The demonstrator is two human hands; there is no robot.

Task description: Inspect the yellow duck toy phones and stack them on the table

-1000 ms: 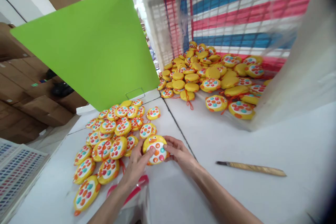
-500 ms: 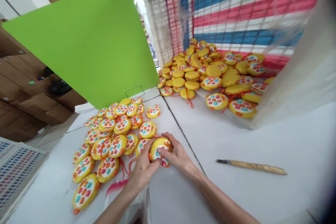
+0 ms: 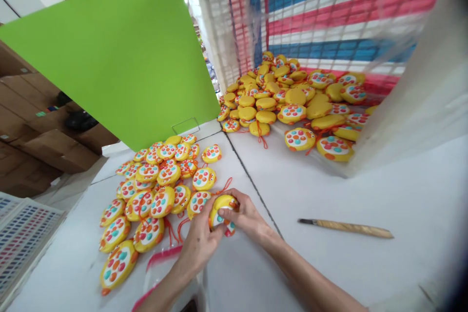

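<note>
Between my two hands is a yellow turtle-like toy (image 3: 224, 203) with a white face and coloured dots. My left hand (image 3: 202, 235) grips its left side, and my right hand (image 3: 249, 217) grips the right side with the thumb lying across the dots. An orange string loop (image 3: 225, 185) sticks out above the toy. Just left of my hands lies a spread of the same toys (image 3: 163, 201), mostly dotted side up, some with orange strings. To the right a wooden-handled brush or tool (image 3: 347, 227) with a dark tip rests on the table.
A tipped basket (image 3: 351, 173) with a striped lining spills many more toys (image 3: 292, 113) at the back right. A green panel (image 3: 120, 58) stands behind the left pile. A clear container with a pink rim (image 3: 164, 255) is by my left forearm. Cardboard boxes (image 3: 29, 146) stand at far left.
My hands still hold the same toy, which has turned slightly. Its orange string loop now shows above it. The whole view has shifted a little.
</note>
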